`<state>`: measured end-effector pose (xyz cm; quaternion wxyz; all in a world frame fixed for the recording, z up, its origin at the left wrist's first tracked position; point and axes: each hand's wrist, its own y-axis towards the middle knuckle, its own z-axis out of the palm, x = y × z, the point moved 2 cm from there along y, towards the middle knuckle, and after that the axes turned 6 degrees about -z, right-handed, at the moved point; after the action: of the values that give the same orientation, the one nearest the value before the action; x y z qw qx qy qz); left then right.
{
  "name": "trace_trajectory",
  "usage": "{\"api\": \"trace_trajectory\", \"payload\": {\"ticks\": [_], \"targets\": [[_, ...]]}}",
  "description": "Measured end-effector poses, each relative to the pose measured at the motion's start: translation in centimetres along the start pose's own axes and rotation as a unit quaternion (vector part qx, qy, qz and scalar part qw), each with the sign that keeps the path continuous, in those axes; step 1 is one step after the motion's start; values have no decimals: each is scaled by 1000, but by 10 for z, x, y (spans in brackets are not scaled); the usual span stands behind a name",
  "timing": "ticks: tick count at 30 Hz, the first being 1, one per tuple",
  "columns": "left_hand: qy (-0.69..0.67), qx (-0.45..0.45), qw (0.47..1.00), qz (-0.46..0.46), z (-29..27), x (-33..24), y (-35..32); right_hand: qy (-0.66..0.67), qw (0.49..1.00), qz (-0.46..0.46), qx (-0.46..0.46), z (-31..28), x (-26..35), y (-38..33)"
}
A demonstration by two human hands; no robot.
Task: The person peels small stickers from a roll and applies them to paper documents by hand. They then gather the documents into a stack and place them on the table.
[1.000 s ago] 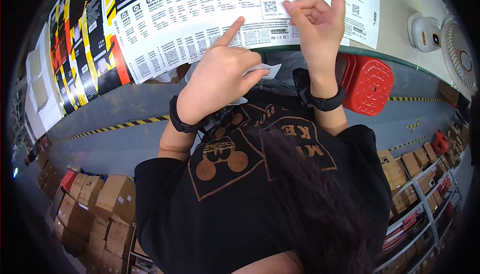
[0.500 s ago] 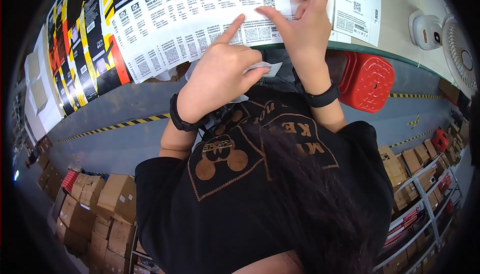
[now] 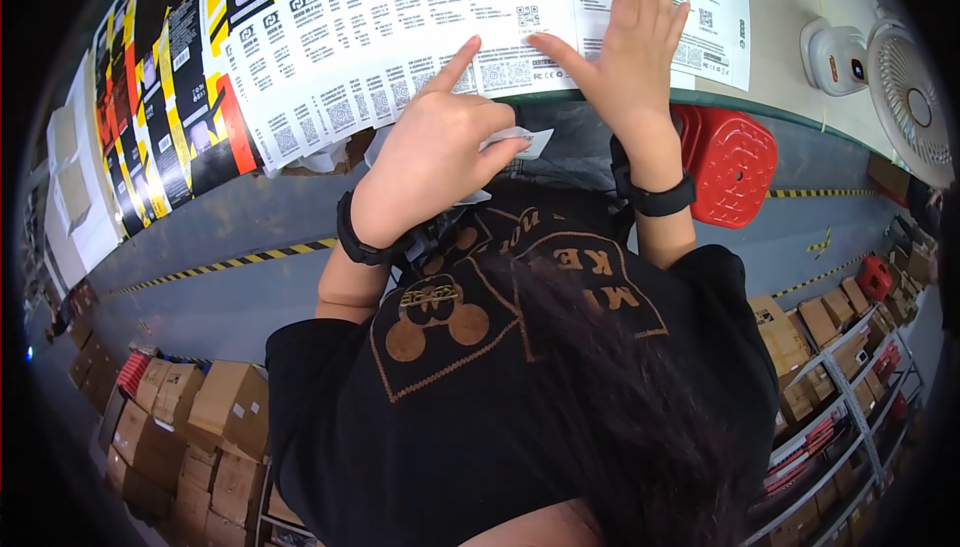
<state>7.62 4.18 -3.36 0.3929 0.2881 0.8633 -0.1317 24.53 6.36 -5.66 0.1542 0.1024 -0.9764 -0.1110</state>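
Overlapping white printed paper sheets (image 3: 405, 32) fan from 10 to 1 o'clock on the pale counter (image 3: 770, 22), their upper edges partly cut off. The left hand (image 3: 430, 157), half curled, index finger extended to the sheets, has a crumpled white paper slip (image 3: 536, 143) under its thumb; the curled fingers mask the grip. The right hand (image 3: 640, 67), at 1 o'clock, is spread wide with nothing visibly held; its contact cannot be told. The right wrist partly hides a red plastic stool (image 3: 737, 172) toward 2 o'clock.

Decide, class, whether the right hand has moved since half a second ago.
Yes: judged against the white fan, the right hand has shifted rightward, somewhat closer to it.
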Motion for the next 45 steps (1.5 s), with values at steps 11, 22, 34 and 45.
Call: {"api": "trace_trajectory", "payload": {"ticks": [11, 22, 34, 45], "targets": [[16, -5, 1000, 0, 1, -1, 1, -2, 999, 36, -1, 11, 4, 15], [36, -18, 999, 21, -3, -4, -4, 164, 958, -224, -69, -8, 29, 0], [11, -40, 999, 27, -3, -6, -8, 426, 897, 61, -101, -17, 7, -2], [11, -31, 999, 4, -7, -4, -13, 562, 803, 194, -37, 11, 20, 4]]}}
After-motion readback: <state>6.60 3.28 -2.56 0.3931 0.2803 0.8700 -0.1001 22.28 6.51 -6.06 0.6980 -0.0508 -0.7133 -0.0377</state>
